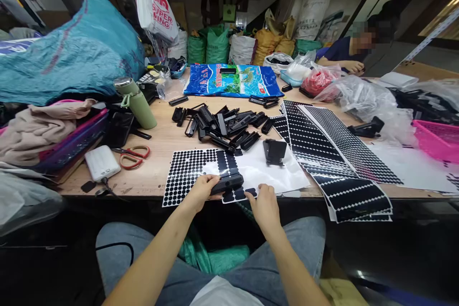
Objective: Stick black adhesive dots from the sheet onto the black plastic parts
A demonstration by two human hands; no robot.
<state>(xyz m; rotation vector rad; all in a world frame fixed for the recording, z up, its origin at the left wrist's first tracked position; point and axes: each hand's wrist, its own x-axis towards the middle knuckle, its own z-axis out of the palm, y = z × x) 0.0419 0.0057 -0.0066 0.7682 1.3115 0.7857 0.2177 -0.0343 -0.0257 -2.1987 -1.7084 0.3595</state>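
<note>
My left hand (201, 192) is closed on one end of a black plastic piece (229, 182) with a textured top, held just over the table's front edge. Close by on the right, my right hand (266, 208) has its thumb and forefinger at the end of a sticker strip (239, 195) with black oval stickers on white backing. Beneath the left hand lies a white sheet of round black stickers (188, 167). Beyond it is a heap of black plastic pieces (222, 124). One black part (275, 152) sits apart on white backing paper (287, 174).
Patterned black sticker sheets (322, 143) overhang the front edge at right. To the left are red-handled scissors (134, 155), a white power bank (102, 163) and a green bottle (138, 105). A blue printed bag (233, 81) lies behind the heap. Another person (344, 52) sits at far right.
</note>
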